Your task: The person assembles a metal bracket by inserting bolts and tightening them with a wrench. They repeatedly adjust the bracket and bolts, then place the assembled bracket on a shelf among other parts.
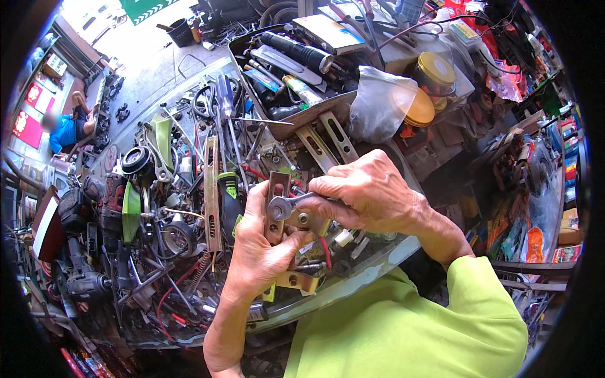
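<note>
My left hand (pixel 255 259) is closed around a worn metal bracket (pixel 278 183), held over the cluttered bench. With bent fingers and thumb, my right hand (pixel 372 195) grips a silver wrench (pixel 282 207). The wrench's head lies against the bracket's face, over what looks like a nut or bolt. Close beside it, a small metal plate with a bolt (pixel 304 219) shows next to my left thumb; I cannot tell whether it is joined to the bracket. A green-and-black handled tool (pixel 228 189) lies left of my left hand. Below the hands is a bent metal piece (pixel 296 281).
Power tools (pixel 85 277) crowd the bench's left side, near small wheels (pixel 178 238). Beyond my hands are a full metal tray (pixel 302 123), a clear plastic bag (pixel 378 104) and a yellow-lidded jar (pixel 436 68). Slotted metal bars (pixel 315 148) lie nearby. A person in blue (pixel 66 132) sits far left.
</note>
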`<state>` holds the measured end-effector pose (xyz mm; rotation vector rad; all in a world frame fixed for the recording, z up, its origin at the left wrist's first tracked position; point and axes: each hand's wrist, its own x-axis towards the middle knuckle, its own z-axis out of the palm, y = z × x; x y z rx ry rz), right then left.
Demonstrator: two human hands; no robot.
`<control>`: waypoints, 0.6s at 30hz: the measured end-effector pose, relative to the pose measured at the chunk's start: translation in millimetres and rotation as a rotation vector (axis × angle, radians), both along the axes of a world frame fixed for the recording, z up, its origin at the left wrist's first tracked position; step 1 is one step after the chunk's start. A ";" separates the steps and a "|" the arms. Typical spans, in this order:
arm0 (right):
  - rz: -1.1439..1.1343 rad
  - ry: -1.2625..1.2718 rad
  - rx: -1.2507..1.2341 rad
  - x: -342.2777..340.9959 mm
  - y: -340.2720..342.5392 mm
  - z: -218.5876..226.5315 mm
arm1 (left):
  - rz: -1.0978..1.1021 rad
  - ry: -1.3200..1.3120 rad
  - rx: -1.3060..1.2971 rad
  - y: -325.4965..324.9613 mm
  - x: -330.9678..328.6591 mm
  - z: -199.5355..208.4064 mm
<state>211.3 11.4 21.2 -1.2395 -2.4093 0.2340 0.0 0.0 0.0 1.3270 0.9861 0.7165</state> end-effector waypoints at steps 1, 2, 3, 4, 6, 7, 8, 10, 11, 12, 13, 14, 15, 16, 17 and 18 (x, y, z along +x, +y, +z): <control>0.011 0.016 0.002 0.1 0.2 1.2 | 0.013 -0.001 0.022 -0.3 0.7 -0.3; 0.022 0.031 0.003 0.3 0.3 2.7 | 0.027 -0.002 0.044 -0.5 1.0 -0.6; 0.023 0.012 0.000 0.9 0.3 4.9 | 0.032 -0.003 0.057 -1.1 1.2 -1.5; 0.025 -0.008 -0.003 1.8 0.1 7.6 | 0.038 -0.004 0.070 -1.8 1.1 -2.4; 0.026 -0.016 -0.002 3.0 0.9 7.5 | 0.042 -0.010 0.049 -1.8 2.5 -1.3; 0.026 -0.004 0.002 3.7 1.8 4.8 | 0.041 -0.015 0.015 -1.7 3.8 1.7; 0.026 0.008 0.006 4.3 2.3 3.1 | 0.041 -0.020 -0.019 -1.5 5.0 3.1; 0.024 0.003 -0.009 3.9 2.7 2.5 | 0.056 -0.043 -0.024 -1.9 5.9 1.9; 0.023 0.000 -0.017 3.5 2.5 2.1 | 0.063 -0.054 -0.027 -2.0 6.1 1.1; 0.013 0.007 -0.024 2.7 1.7 0.6 | 0.067 -0.057 -0.028 -2.0 6.1 0.1; 0.002 0.014 -0.031 1.7 0.3 -1.6 | 0.071 -0.060 -0.028 -2.0 6.0 -0.8; -0.009 0.021 -0.038 0.8 -0.7 -2.9 | 0.075 -0.063 -0.029 -2.1 6.0 -1.3; -0.006 0.031 -0.038 0.5 -1.1 -2.9 | 0.081 -0.068 -0.040 -2.6 6.6 -0.7; -0.004 0.041 -0.039 0.3 -1.3 -2.8 | 0.087 -0.074 -0.050 -3.3 7.3 0.5; -0.002 0.051 -0.040 0.2 -1.5 -2.6 | 0.092 -0.079 -0.061 -3.9 8.0 1.2; -0.003 0.050 -0.048 0.6 -1.5 -2.7 | 0.096 -0.075 -0.058 -4.3 8.5 0.8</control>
